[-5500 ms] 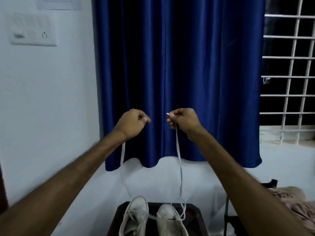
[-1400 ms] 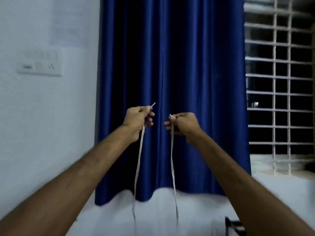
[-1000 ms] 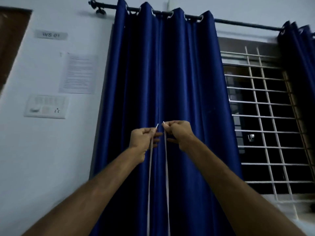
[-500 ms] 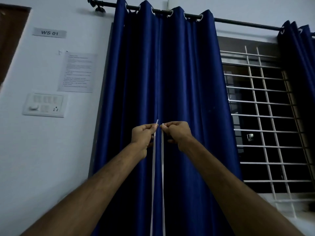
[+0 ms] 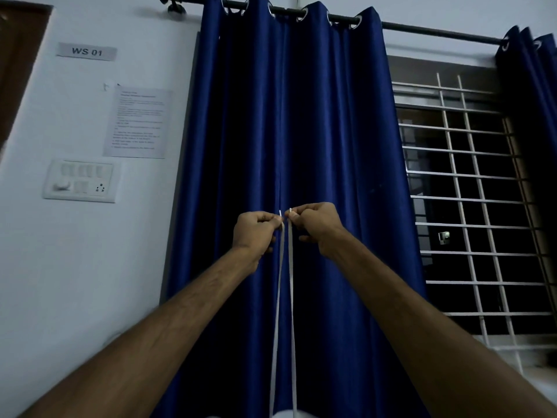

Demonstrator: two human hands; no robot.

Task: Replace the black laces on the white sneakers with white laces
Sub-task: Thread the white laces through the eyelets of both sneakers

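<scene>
Blue curtain fills centre frame, hung on a dark rod. Barred window to its right. White wall on the left carries a printed sheet, switch panel below it, "WS 01" label above. Both arms raised in front of the curtain. Left hand and right hand each pinch one tip of the white lace, tips side by side, level, nearly touching. Two strands hang straight down, out of the bottom edge. Sneakers out of view.
</scene>
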